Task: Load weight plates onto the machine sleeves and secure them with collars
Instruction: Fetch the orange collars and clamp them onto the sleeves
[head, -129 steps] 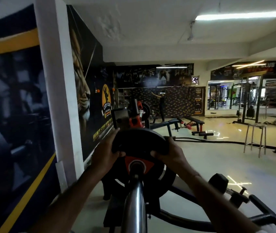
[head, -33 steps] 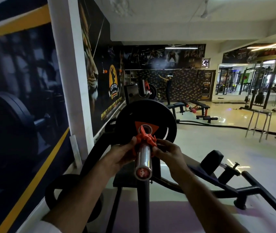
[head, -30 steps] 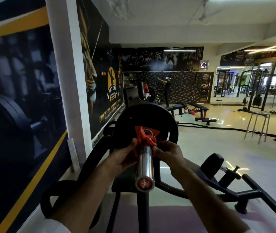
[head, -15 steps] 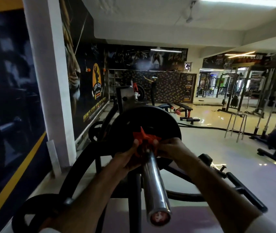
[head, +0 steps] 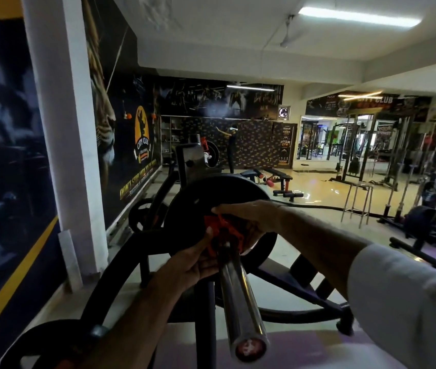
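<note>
Head cam: left hand (head: 198,258) and right hand (head: 248,217) both gripping orange collar (head: 223,234) on chrome sleeve (head: 240,302), against black weight plate (head: 211,195).

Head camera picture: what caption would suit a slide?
Both hands press an orange collar against the black plate on the chrome sleeve.

Both hands cover much of the orange collar (head: 223,235), so I cannot tell whether its clamp is closed. The right hand (head: 251,222) hides the hub of the black plate (head: 211,193) and the spot where the chrome sleeve (head: 238,296) meets it. The left hand (head: 198,259) shows only its thumb side; its fingers are tucked under the sleeve. The right sleeve cuff (head: 411,302) is blurred and cut by the frame's edge. A distant person (head: 231,145) is too small to make out.
</note>
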Tool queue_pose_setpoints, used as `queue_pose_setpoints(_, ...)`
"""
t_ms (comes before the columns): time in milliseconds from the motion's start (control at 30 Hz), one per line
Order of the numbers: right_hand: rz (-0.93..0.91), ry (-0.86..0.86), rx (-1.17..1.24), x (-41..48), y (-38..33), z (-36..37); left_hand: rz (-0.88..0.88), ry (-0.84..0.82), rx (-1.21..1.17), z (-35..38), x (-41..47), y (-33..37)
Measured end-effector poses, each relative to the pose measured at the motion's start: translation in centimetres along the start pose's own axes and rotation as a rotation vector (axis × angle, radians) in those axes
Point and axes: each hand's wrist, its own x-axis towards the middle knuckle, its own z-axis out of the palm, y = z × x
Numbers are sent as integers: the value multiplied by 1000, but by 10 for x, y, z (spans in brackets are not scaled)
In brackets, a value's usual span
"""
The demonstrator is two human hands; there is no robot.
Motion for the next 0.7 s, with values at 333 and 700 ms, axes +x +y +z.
queue_pose_setpoints(333, -104, 13, 181, 13, 27, -29, -18, -24, -109, 0, -1, -4)
queue_pose_setpoints(700, -71, -138, 481, 36, 56, -23, -20, 44, -85, 1, 1, -2)
